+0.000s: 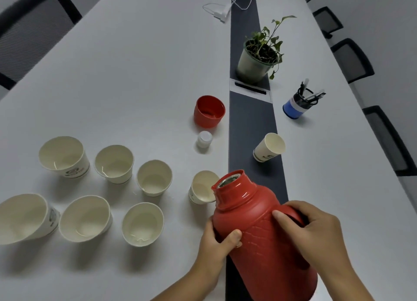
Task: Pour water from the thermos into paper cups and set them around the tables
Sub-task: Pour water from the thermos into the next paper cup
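- Nearest us, we hold the red plastic thermos with the open steel-lined mouth in both hands, tilted so the mouth leans toward a white paper cup just beyond our left hand.
- Our left hand curls round the thermos's lower side, thumb pressed on the red wall.
- Our right hand wraps over the thermos's upper side, fingers bent across the shoulder.
- Left of our left hand, six more white paper cups stand on the pale grey table: three farther out and three closer.
- Beyond the left hand we see the red thermos cap standing mouth up, with a small white stopper just this side of it.
- Ahead of the right hand, another paper cup sits on the dark centre strip.
- Farther ahead stand a potted green plant and a blue pen holder.
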{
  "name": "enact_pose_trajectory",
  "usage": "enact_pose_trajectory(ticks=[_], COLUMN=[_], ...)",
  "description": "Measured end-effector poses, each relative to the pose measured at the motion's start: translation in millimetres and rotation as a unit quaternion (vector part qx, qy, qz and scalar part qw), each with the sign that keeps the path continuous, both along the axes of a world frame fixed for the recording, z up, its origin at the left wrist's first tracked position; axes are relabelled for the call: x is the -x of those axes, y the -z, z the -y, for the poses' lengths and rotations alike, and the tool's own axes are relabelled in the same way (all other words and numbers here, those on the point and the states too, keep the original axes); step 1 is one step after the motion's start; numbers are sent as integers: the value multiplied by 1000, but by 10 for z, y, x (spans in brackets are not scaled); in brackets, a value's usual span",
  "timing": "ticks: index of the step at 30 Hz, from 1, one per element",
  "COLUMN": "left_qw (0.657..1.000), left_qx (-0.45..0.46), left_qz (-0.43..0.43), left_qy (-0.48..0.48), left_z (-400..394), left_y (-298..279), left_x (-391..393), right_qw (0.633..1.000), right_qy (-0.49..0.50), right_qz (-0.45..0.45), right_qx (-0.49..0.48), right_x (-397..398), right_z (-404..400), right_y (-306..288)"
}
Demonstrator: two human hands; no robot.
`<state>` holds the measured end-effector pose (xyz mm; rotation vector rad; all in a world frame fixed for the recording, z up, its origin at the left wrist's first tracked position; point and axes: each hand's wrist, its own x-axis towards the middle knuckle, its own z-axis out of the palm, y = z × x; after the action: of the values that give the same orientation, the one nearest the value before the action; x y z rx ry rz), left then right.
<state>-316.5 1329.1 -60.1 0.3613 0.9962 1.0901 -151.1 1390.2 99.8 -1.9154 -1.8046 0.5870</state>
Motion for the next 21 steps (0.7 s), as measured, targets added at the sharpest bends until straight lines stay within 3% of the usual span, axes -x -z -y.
enact_pose_trajectory(ticks=[11,21], left_qw=[998,997], left_qx=[16,57], left_qz=[55,47], left_qy=[-12,-15], left_z=[77,130], left_y=[-5,128], left_x=[-177,-284], right_qw=[997,992], right_qy=[-47,-62], right_qz=[65,105], right_qx=[21,35], right_x=[12,33], right_z=[-137,-164], right_y=[-121,-78])
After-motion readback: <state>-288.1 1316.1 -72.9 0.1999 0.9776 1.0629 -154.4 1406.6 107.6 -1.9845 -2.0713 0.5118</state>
